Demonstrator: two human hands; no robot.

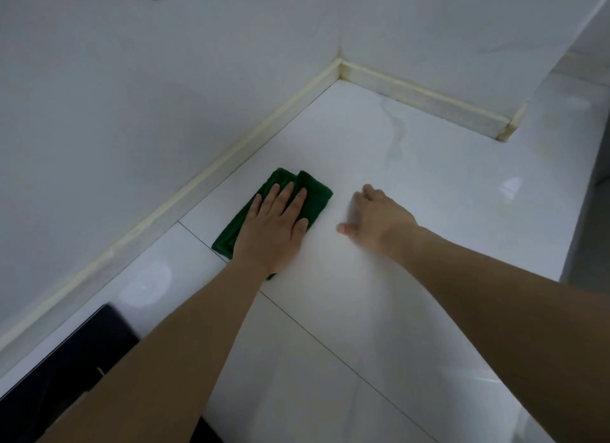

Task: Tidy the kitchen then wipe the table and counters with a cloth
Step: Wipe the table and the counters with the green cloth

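A folded dark green cloth (pixel 313 193) lies on the white marble counter (pixel 412 185), near the wall on the left. My left hand (pixel 275 226) presses flat on the cloth with straight fingers and covers most of it. My right hand (pixel 376 220) rests on the bare counter just right of the cloth, thumb pointing left. Its fingers bend down toward the surface and hold nothing.
White tiled walls meet in a corner (pixel 340 69) behind the counter, edged by a yellowed sealing strip (pixel 231 152). A black hob (pixel 66 370) sits at the lower left. The counter's right edge (pixel 581 185) drops away beside a wall column.
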